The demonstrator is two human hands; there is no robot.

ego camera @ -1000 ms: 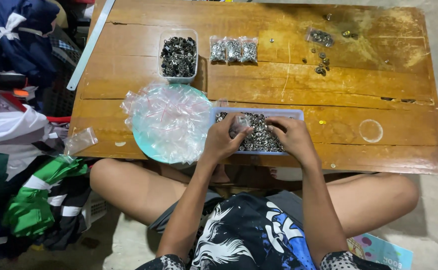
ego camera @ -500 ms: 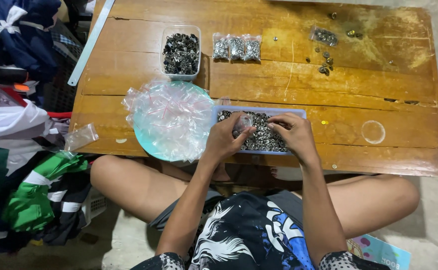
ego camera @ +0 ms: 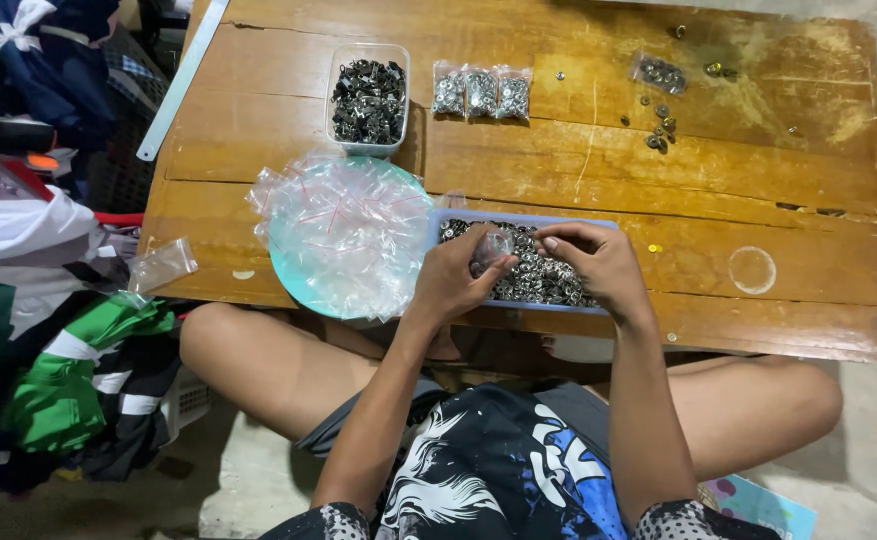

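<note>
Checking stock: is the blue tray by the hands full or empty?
Full: the blue tray holds a dense layer of small metal pieces across its floor.

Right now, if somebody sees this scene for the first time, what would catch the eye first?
First, the two hands meeting over the shallow blue tray of small metal pieces at the near edge of the wooden table: the left hand holds a small clear bag, the right hand pinches beside it. Next, the heap of clear bags on the turquoise plate, left of the tray.
</note>
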